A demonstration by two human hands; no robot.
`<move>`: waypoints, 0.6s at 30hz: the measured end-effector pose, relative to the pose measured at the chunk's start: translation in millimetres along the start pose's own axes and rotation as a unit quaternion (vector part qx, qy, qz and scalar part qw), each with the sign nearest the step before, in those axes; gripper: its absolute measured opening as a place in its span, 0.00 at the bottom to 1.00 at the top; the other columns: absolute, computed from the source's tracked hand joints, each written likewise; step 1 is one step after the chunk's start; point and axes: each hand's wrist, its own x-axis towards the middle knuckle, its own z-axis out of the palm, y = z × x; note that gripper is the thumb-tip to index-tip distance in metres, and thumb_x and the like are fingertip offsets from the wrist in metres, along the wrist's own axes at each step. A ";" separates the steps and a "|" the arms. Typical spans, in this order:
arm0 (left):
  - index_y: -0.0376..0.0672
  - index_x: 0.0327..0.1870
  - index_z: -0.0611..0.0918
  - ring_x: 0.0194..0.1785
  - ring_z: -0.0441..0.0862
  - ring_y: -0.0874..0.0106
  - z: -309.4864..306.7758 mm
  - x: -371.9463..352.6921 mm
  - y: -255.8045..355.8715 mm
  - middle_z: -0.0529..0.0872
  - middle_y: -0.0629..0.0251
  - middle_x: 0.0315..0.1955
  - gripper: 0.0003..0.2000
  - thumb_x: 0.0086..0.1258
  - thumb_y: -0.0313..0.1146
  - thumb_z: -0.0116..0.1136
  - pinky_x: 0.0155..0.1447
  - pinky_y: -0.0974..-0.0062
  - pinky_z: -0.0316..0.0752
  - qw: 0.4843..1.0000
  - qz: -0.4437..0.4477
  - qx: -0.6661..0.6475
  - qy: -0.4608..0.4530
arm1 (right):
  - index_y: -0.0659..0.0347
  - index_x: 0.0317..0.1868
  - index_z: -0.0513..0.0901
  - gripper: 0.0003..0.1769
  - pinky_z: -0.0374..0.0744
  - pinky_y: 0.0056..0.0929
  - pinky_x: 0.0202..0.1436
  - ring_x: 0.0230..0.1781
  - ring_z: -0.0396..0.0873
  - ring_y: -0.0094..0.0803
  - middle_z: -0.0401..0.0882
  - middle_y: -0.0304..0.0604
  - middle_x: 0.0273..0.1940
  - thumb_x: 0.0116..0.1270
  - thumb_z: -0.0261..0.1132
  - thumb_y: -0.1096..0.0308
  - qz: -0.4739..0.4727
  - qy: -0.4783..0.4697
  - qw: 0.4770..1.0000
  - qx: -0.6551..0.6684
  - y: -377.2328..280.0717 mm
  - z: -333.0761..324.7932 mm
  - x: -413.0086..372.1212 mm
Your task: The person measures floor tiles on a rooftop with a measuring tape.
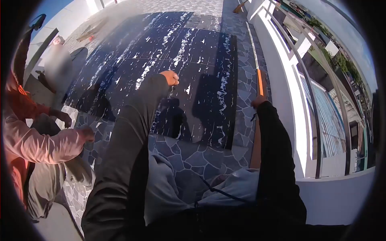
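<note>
The largest thing before me is the paved floor [197,160], laid in irregular stone shapes. On it the dark panels [207,69] lie flat, edge to edge, in one broad block with thin seams between them. As I judge it, the laying out is well along: the block is a joined spread, though white streaks [145,74] and flecks run over much of it, and I can't tell whether they belong to the finish or are loose.

To my right runs the white parapet [277,72] with its railing [307,76]. On my left a co-worker [44,140] crouches near the panels' close corner, both hands off them; a blurred person [58,64] is farther back.

Beside the panels, along the parapet, lies a long orange-brown strip [255,148]. My right hand [259,101] is at it, but I can't tell whether my fingers close around it or only rest there. My left hand [171,77] is over the panels, its grip narrow, fingers curled in; whether it pinches anything small, I can't tell.
</note>
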 end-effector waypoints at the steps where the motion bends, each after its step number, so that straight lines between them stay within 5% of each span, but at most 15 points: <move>1: 0.39 0.50 0.81 0.38 0.83 0.71 -1.7 5.9 -7.1 0.86 0.60 0.37 0.18 0.61 0.37 0.62 0.41 0.73 0.77 1.000 0.015 -0.019 0.018 | 0.66 0.32 0.84 0.22 0.80 0.35 0.43 0.38 0.83 0.42 0.84 0.51 0.33 0.42 0.72 0.55 0.030 0.042 0.996 0.074 -5.3 -9.6 -11.1; 4: 0.37 0.50 0.81 0.31 0.81 0.75 2.4 22.9 -43.3 0.86 0.61 0.35 0.18 0.60 0.34 0.62 0.36 0.75 0.77 0.998 -0.020 -0.035 0.042 | 0.71 0.34 0.83 0.22 0.81 0.35 0.35 0.32 0.83 0.43 0.83 0.54 0.31 0.38 0.73 0.63 0.055 0.050 0.976 0.204 -3.1 -28.1 -26.2; 6: 0.44 0.46 0.84 0.38 0.84 0.71 -0.6 11.1 -46.1 0.86 0.61 0.35 0.15 0.58 0.37 0.62 0.45 0.73 0.77 0.998 -0.056 -0.011 0.030 | 0.70 0.32 0.83 0.21 0.81 0.35 0.38 0.34 0.83 0.45 0.83 0.54 0.31 0.38 0.72 0.63 0.044 0.081 0.977 0.193 10.9 -17.0 -8.4; 11: 0.39 0.51 0.81 0.28 0.81 0.74 -10.2 -20.3 -45.2 0.85 0.62 0.31 0.18 0.59 0.33 0.62 0.33 0.74 0.77 0.986 -0.138 -0.089 0.001 | 0.68 0.31 0.84 0.19 0.81 0.36 0.41 0.38 0.83 0.45 0.83 0.57 0.33 0.35 0.70 0.67 0.053 0.200 0.966 0.156 16.3 -20.4 -44.9; 18: 0.38 0.50 0.81 0.30 0.82 0.72 -7.2 -4.6 -120.2 0.85 0.62 0.32 0.18 0.58 0.34 0.63 0.32 0.73 0.78 0.982 -0.143 -0.122 0.002 | 0.67 0.27 0.84 0.16 0.81 0.35 0.39 0.35 0.83 0.45 0.83 0.55 0.30 0.35 0.69 0.66 0.082 0.076 0.972 0.205 54.9 -0.2 -38.6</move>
